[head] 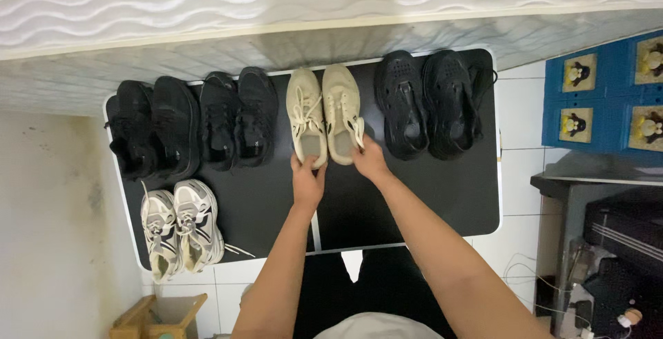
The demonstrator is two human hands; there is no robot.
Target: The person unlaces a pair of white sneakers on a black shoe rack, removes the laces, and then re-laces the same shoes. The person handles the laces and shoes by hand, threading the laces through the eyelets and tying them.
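Note:
On a black table point(414, 201) stand several pairs of shoes in a row. My left hand point(307, 176) grips the heel of the left cream sneaker point(304, 114). My right hand point(369, 159) grips the heel of the right cream sneaker point(340, 111). Both cream sneakers sit side by side, toes toward the wall. Left of them is a pair of black sneakers point(237, 118), and further left another black pair point(153, 128). To the right rests a pair of black perforated clogs point(428, 100).
A white and grey pair of sneakers point(181, 227) sits at the table's front left corner. Blue crates point(608, 93) stand at the right, above a dark cabinet point(608, 242) with cables. A wooden frame point(155, 315) is on the tiled floor at lower left.

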